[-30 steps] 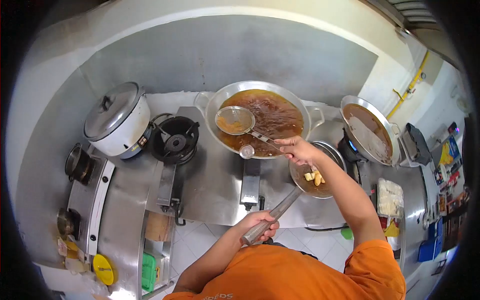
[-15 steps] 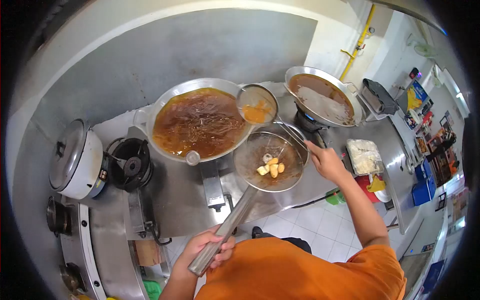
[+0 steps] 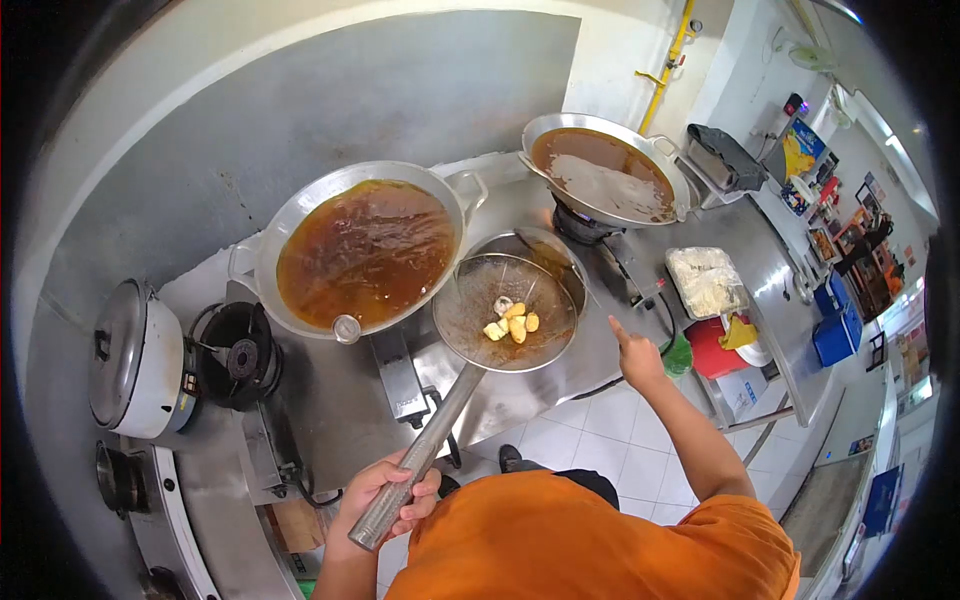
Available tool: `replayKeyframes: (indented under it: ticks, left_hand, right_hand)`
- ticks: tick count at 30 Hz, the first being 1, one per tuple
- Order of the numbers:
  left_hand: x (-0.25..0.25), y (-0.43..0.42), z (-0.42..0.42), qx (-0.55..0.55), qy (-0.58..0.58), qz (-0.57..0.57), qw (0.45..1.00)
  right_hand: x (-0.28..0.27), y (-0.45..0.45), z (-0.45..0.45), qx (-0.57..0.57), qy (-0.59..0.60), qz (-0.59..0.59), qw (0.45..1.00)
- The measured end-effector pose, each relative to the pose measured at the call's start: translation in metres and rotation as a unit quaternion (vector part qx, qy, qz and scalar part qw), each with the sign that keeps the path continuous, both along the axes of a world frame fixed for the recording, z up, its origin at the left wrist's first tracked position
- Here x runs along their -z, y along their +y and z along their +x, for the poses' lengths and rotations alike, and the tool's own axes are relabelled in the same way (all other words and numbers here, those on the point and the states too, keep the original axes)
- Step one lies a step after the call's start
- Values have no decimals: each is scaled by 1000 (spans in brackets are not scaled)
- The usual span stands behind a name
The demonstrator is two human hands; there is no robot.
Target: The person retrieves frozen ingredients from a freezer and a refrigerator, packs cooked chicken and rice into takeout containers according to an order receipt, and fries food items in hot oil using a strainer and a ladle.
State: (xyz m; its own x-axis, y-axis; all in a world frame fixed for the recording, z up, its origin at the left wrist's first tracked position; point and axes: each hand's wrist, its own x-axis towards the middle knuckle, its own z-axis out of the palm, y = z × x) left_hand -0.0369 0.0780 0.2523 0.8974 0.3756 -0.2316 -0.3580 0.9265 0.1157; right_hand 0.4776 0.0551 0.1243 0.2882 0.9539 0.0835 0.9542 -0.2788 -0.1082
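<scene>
In my left hand [image 3: 388, 495] is the thick metal handle of a large wire strainer [image 3: 470, 320], fingers wrapped round it. Several yellowish and pale food pieces [image 3: 517, 322] lie in its mesh. Behind and partly beneath it is a round metal basin [image 3: 582, 292]. A smaller fine-mesh sieve [image 3: 548, 250] seems to rest there, largely covered by the large strainer. My right hand [image 3: 640, 358] is to the right of the strainer, index finger stretched out and nothing visible in it. Beyond the strainer stands a wide wok of brown oil [image 3: 365, 255].
A second wok [image 3: 610, 165] with foamy oil sits on a burner at the back right. A tray of pale flour-like stuff [image 3: 705, 283] is on the right counter. At left are a bare burner [image 3: 240, 355] and a lidded white cooker [image 3: 150, 360]. A ladle end [image 3: 346, 329] shows at the wok's front.
My right hand has let go of the small sieve, which has come down from beside the wok to behind the large strainer. The view has shifted; my left hand keeps its hold.
</scene>
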Motion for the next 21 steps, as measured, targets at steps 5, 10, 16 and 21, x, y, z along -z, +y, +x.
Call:
replayKeyframes:
  ticks: [5, 10, 16, 21]
  left_hand:
    - [6, 4, 5, -10, -15, -2, 1000]
    - [32, 11, 20, -6, -32, 29, 999]
    - [77, 24, 43, 13, -37, 19, 999]
    - [98, 28, 58, 14, -35, 31, 999]
  right_hand:
    - [-41, 6, -6, 15, 32, 53, 998]
    - [-127, 67, -57, -98, 101, 197, 970]
    - [-137, 222, -136, -165, -13, 69, 984]
    - [-135, 254, -196, -228, -109, -91, 963]
